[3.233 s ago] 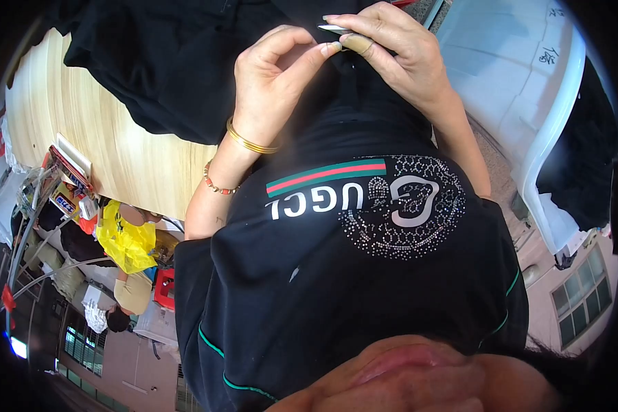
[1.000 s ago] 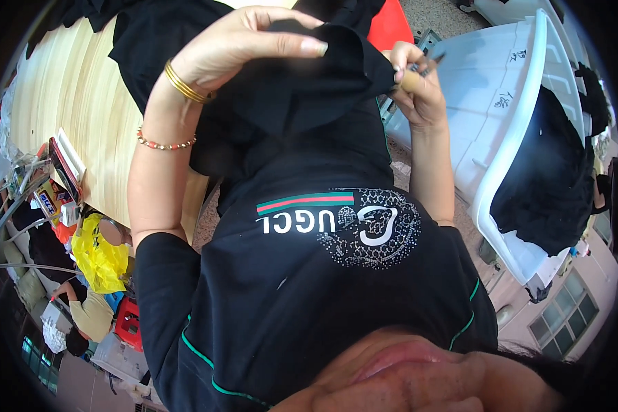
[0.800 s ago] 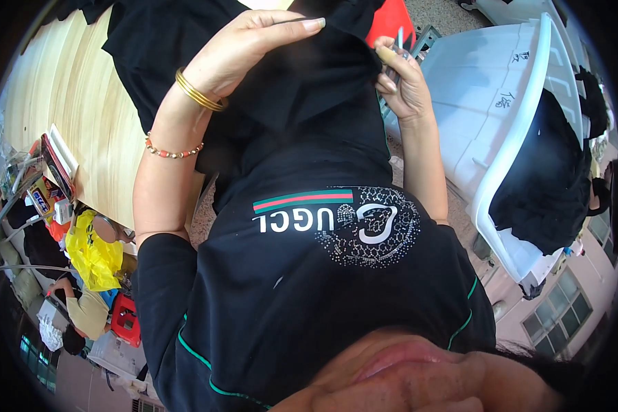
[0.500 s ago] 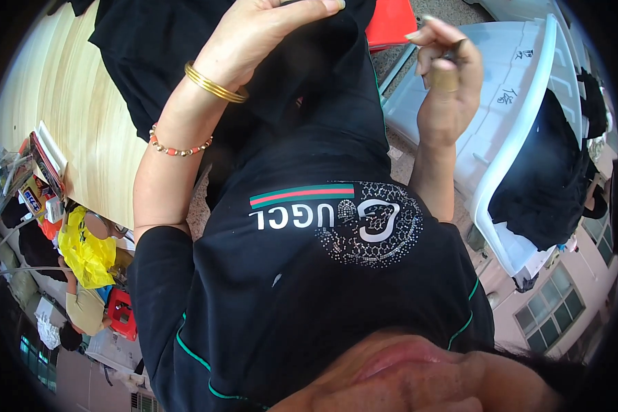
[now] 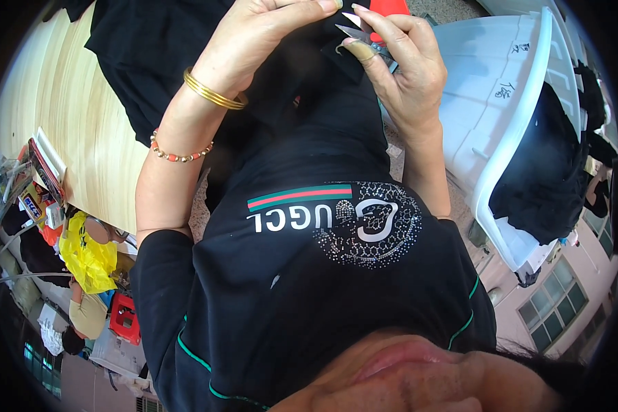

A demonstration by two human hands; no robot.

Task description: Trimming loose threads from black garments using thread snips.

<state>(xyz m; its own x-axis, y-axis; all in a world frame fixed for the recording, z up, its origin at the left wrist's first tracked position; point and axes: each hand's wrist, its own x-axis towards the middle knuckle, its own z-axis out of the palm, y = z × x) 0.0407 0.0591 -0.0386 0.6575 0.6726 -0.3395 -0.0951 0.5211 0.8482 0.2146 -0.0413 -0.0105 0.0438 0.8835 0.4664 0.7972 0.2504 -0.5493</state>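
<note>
My left hand (image 5: 268, 34), with gold bangles and a bead bracelet on the wrist, pinches a fold of a black garment (image 5: 151, 55) that hangs off the wooden table (image 5: 55, 123). My right hand (image 5: 405, 69) is close beside it, fingers closed on small metal thread snips (image 5: 358, 31) whose blades point at the pinched cloth. Both hands are raised in front of my black shirt. Where the blades meet the cloth is hidden by my fingers.
A large white plastic bin (image 5: 487, 103) stands at the right with black clothes (image 5: 549, 172) piled inside. A red object (image 5: 391, 7) shows behind my hands. A yellow bag (image 5: 86, 250) and assorted small items lie beyond the table's left edge.
My right hand with the snips swung out to the right over the bin, then came back to the garment beside my left hand. My left hand kept hold of the cloth.
</note>
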